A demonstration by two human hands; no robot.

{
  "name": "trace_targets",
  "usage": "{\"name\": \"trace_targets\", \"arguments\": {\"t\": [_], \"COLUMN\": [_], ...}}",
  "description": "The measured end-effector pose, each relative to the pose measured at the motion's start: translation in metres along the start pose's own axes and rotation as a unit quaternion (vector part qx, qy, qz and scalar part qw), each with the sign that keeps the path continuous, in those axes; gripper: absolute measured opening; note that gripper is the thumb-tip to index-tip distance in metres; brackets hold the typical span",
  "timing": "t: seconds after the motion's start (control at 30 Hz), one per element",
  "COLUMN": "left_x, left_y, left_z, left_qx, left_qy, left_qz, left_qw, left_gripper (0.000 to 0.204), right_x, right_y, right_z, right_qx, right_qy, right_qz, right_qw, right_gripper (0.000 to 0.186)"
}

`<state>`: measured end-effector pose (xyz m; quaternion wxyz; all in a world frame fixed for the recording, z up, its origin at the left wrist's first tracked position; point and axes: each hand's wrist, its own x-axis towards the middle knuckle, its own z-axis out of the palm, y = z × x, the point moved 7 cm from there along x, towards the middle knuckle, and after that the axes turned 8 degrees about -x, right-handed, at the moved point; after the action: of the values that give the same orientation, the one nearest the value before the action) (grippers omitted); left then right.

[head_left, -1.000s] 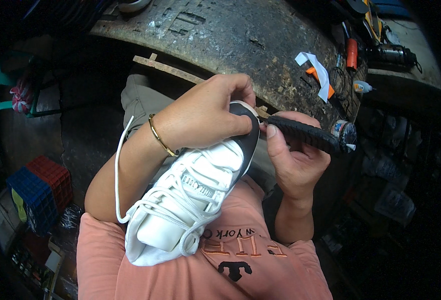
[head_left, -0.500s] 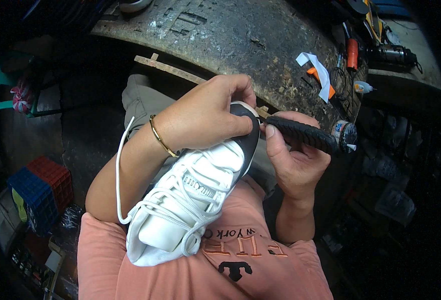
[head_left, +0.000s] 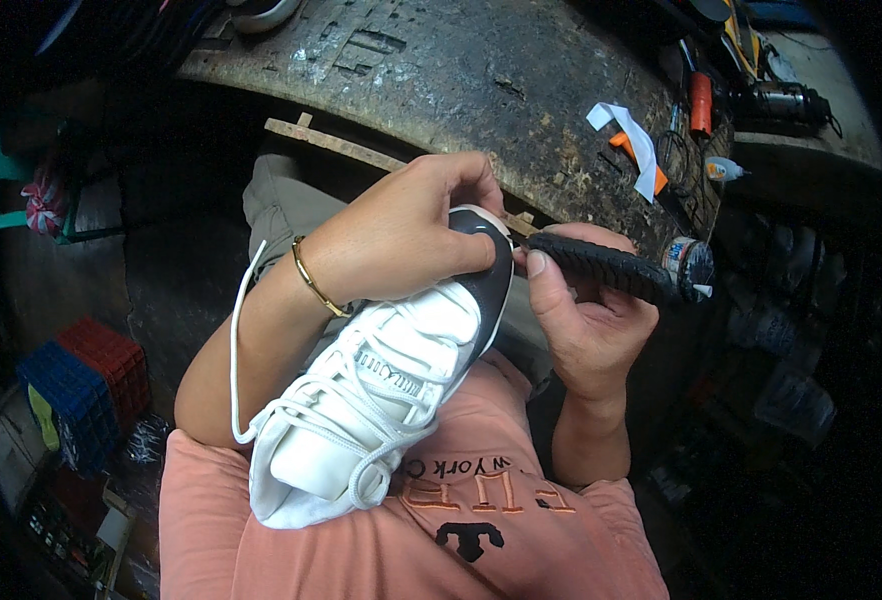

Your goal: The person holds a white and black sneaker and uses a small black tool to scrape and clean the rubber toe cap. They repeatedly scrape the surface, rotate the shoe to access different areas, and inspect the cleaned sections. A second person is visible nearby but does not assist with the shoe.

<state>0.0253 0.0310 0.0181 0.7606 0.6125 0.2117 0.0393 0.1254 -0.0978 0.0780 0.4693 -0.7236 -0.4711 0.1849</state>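
Note:
A white lace-up sneaker (head_left: pixel 386 365) with a dark grey toe lies against my torso, its toe pointing away and to the right. My left hand (head_left: pixel 411 230) is closed around the toe, thumb on the dark upper and fingers curled over the sole edge. My right hand (head_left: pixel 591 325) grips a tool with a thick black ribbed handle (head_left: pixel 601 266). Its narrow tip is at the toe's right rim, where a thin pale sliver stands out from the edge. The tip is too small to tell its kind. White laces are loosely threaded, and one end hangs over my left forearm.
Ahead is a worn wooden workbench (head_left: pixel 451 80) with a white strip (head_left: pixel 631 145), an orange item (head_left: pixel 623 147), a red-handled tool (head_left: pixel 700 105) and a small glue bottle (head_left: pixel 724 169). A round can (head_left: pixel 688 262) sits right of the tool. Blue and red crates (head_left: pixel 71 400) stand at left.
The tool's tip has shifted slightly at the toe rim, and a pale sliver now shows there. The sneaker and my left hand have moved a little left. Both grips are the same.

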Motion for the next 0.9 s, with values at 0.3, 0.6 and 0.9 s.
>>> {"name": "trace_targets", "arguments": {"t": [0.3, 0.6, 0.9], "left_x": [-0.005, -0.014, -0.015], "left_y": [-0.004, -0.005, 0.005], "left_z": [-0.003, -0.016, -0.014], "left_qx": [-0.227, -0.223, -0.173], "left_qy": [-0.010, -0.002, 0.005], "left_qz": [0.000, 0.020, 0.042], "left_qw": [0.974, 0.975, 0.984], "left_gripper": [0.023, 0.031, 0.032], "right_x": [0.015, 0.013, 0.014], "right_y": [0.097, 0.210, 0.109], "right_z": [-0.046, -0.091, -0.089], "right_qx": [0.067, -0.067, -0.118], "right_qy": [0.083, -0.055, 0.153], "right_qz": [0.289, 0.428, 0.207], "right_qw": [0.951, 0.900, 0.959], "right_gripper": [0.019, 0.025, 0.033]}}
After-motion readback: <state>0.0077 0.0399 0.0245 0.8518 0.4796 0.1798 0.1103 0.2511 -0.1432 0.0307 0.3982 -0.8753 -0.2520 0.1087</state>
